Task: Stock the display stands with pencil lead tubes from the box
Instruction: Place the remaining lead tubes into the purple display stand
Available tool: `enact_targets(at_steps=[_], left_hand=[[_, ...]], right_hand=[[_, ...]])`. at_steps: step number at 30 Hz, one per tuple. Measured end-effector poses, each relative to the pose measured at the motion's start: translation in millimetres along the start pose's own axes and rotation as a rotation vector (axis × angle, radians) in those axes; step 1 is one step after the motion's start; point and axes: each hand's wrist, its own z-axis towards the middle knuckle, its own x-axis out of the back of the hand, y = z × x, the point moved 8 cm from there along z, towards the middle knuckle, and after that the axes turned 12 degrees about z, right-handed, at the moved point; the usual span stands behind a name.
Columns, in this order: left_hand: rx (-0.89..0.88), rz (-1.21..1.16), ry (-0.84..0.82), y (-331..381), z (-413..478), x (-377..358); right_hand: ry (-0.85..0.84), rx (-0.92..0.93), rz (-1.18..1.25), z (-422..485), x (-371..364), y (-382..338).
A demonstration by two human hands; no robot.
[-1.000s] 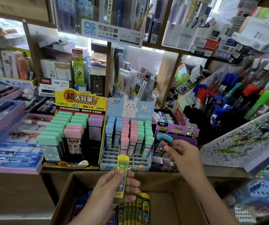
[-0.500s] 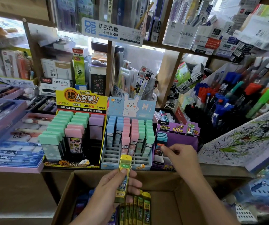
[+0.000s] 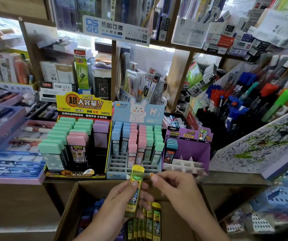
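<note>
Left-hand grip [image 3: 119, 203] snug around yellow lead tube [image 3: 133, 198]

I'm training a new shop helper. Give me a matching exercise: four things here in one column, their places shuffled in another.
1 yellow tube
2 rabbit stand
3 purple stand
4 cardboard box

A directly right of the rabbit stand
B in the left hand
C below the shelf edge
D between the yellow-topped stand and purple stand

Pairs: 1-B, 2-D, 3-A, 4-C

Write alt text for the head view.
A left hand holds a yellow-capped pencil lead tube over a brown cardboard box of similar tubes, the right hand close beside it. Behind stands a mostly empty purple cardboard display stand.
</note>
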Motion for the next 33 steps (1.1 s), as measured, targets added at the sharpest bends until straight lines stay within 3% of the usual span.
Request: enact_targets(at_steps=[4, 10, 14, 22, 27, 33], left_hand=[[0.013, 0.038, -0.05, -2.4, -2.7, -6.5], [0.01, 0.154, -0.078, -4.0, -0.7, -14.7], [-0.004, 0.365, -0.043, -7.2, 2.1, -3.7], [0.117, 1.075, -0.063, -20.6, 9.5, 29.1], [0.181, 1.174, -0.082, -24.9, 9.5, 36.7], [0.233, 1.219, -0.14, -27.8, 7.2, 33.4]], right_hand=[[-0.072, -0.097, 0.182, -3.9, -13.7, 11.2], [-0.084, -0.16, 0.233, -4.3, -9.4, 23.7], [-0.021, -0.159, 0.217, -3.2, 4.2, 27.7], [0.163, -0.029, 0.215, 4.3, 59.3, 11.1], [0.275, 0.055, 0.235, 9.6, 95.1, -5.5], [0.413, 0.225, 0.061, 28.5, 123.9, -28.0]])
